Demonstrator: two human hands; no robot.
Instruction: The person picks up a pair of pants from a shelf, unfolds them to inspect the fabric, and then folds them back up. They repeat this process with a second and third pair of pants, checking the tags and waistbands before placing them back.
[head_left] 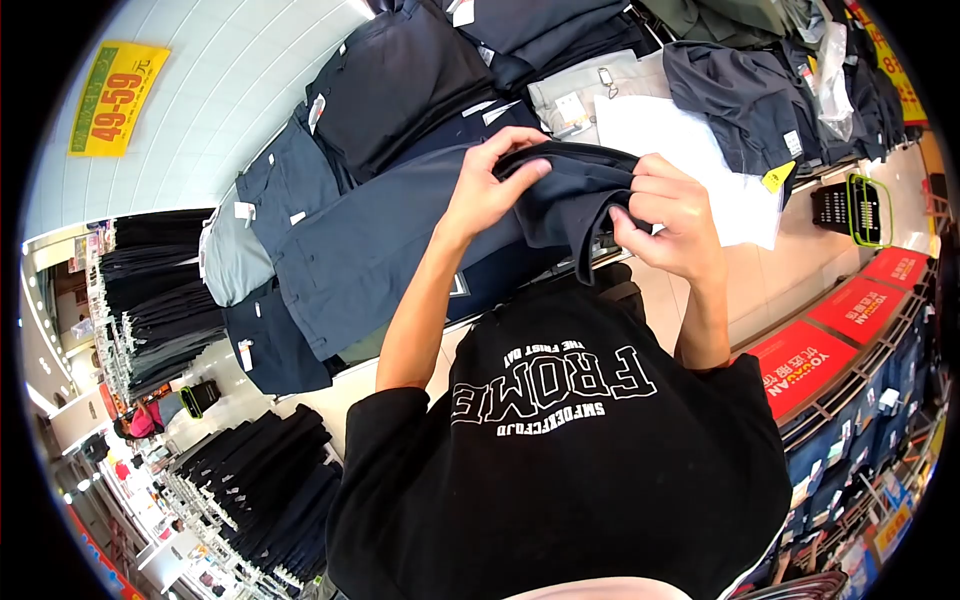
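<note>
A pair of dark trousers (560,205) is held up in front of my chest by both hands. My left hand (495,185) pinches the black edge of the cloth between thumb and fingers. On the other side, my right hand (665,215) is closed around the same garment, its fingers curled and thumb pressed in. The cloth sags in a fold between the two hands. Beneath and behind it, more dark grey-blue trousers (375,215) lie stretched across the display. A white sheet (745,185) lies beyond my right hand.
Stacks of folded black trousers (395,85) and a beige folded garment (645,80) lie along the display. Hanging trousers (260,490) fill racks at the left. A black shopping basket (835,212) stands at the right, near red signboards (800,365). A yellow price sign (118,98) hangs on the wall.
</note>
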